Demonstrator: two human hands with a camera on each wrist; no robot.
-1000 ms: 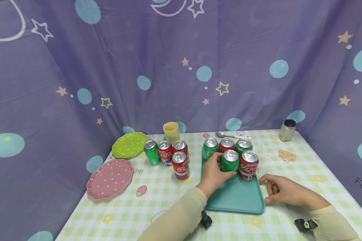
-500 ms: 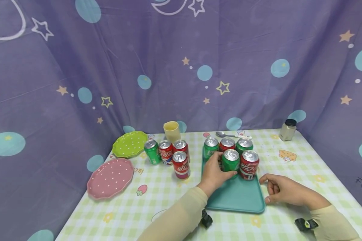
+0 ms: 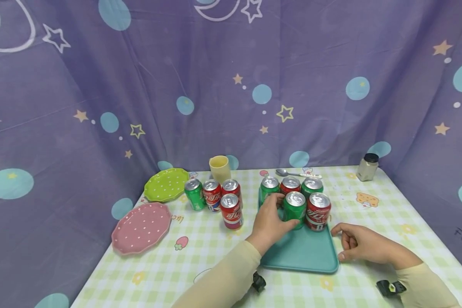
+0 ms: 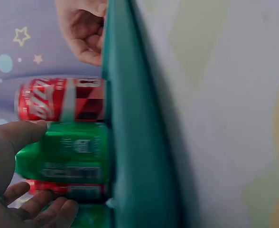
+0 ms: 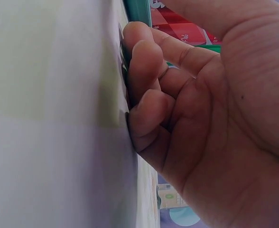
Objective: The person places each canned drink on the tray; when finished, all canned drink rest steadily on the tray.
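Note:
On the teal tray [image 3: 304,252] stand several cans. My left hand [image 3: 271,222] is around the left side of the front green can [image 3: 294,211]. In the left wrist view its thumb lies near the upper end of that green can [image 4: 73,147], and the fingers [image 4: 40,209] are spread with a gap to it. Right of it stands a red cola can [image 3: 318,212]; a row of green and red cans is behind. My right hand [image 3: 365,243] rests on the table at the tray's right edge, fingers loosely curled, thumb and index fingertip at the rim.
Left of the tray stand a green can [image 3: 194,195] and several red cans [image 3: 232,212]. A pink plate [image 3: 142,229], a lime plate [image 3: 166,185] and a yellow cup [image 3: 220,168] are farther left and back. A spoon [image 3: 297,174] and a black-lidded jar [image 3: 367,167] lie behind.
My left hand has shifted slightly left and loosened from the front green can, which stays where it was. The right hand has not moved.

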